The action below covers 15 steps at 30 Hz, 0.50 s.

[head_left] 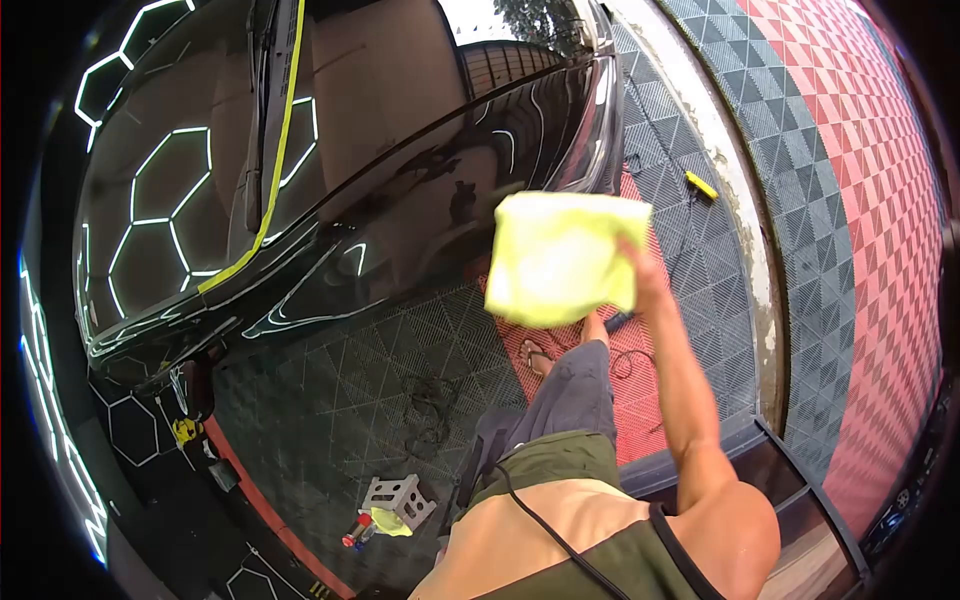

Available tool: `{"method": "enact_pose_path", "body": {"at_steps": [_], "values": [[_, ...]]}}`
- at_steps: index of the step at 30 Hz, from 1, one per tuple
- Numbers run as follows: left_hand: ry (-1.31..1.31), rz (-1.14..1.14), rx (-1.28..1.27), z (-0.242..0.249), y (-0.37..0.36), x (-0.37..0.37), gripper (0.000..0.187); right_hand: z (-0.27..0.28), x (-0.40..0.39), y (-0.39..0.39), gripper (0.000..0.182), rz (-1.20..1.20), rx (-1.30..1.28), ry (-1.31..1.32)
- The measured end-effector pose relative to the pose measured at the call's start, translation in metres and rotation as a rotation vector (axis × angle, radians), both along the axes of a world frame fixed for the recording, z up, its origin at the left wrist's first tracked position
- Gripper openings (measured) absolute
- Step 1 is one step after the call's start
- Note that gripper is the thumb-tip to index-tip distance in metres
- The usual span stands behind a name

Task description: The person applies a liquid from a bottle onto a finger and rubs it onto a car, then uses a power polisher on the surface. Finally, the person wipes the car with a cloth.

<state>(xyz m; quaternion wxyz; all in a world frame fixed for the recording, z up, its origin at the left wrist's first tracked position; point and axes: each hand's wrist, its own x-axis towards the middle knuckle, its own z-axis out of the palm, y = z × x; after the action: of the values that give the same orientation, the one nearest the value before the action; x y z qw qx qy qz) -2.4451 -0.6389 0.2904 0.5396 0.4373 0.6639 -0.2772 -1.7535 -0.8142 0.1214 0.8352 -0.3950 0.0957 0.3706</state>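
My right hand (646,270) grips a bright yellow microfiber cloth (560,255) by its right edge, with the arm stretched forward. The cloth hangs spread out and slightly blurred, overlapping the side of a glossy dark car (420,200) in this view. Most of my fingers are hidden by the cloth. Yellow masking tape (272,195) runs along the edge of the car's glass beside the wiper. My left hand does not show.
Below, a grey plastic step stool (400,500) stands on the dark tiled floor with a red-capped bottle (356,530) and a yellow cloth (390,522). A yellow tool (701,186) with a cord lies at the right. Loose black cable (430,415) lies near my feet.
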Motion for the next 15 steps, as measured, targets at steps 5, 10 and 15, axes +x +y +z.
{"method": "enact_pose_path", "body": {"at_steps": [5, 10, 15], "values": [[-0.069, -0.458, -0.038, -0.011, 0.004, -0.075, 0.038, 0.030, 0.147, 0.001, 0.052, 0.020, -0.427, -0.479], [-0.082, -0.378, 0.086, -0.010, -0.005, -0.082, 0.036, -0.078, 0.134, 0.175, 0.045, -0.259, -1.298, -1.359], [-0.021, 0.240, 0.167, 0.017, 0.004, 0.046, 0.038, -0.014, -0.137, 0.277, 0.066, -0.064, -0.890, -1.061]]}}
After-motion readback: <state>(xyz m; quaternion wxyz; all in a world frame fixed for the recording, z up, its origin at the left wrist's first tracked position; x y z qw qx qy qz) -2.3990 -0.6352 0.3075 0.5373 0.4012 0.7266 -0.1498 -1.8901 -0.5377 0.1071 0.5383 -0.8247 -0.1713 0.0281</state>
